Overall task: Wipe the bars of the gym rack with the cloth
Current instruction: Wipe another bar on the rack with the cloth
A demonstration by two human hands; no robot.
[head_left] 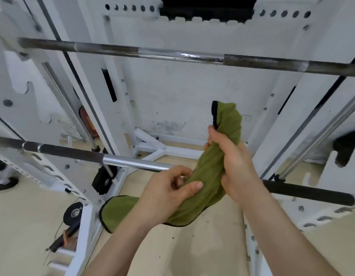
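Note:
A green cloth point(208, 172) with black edging is bunched into a roll in front of me. My right hand point(232, 164) grips its upper part, fingers curled round it. My left hand point(168, 192) grips the lower part, thumb pressed on the fabric, and a loose flap hangs below. Just behind the hands runs the lower bar point(133, 163) of the white gym rack, chrome in the middle with dark grips. The upper bar point(182, 54) crosses higher up, partly rusty. The cloth hides part of the lower bar; whether it touches the bar I cannot tell.
White rack uprights point(105, 100) with holes stand left and right, with slanted chrome guide rods point(320, 136). A black weight plate point(73, 213) and a short dark bar lie on the beige floor at lower left. A white wall is behind.

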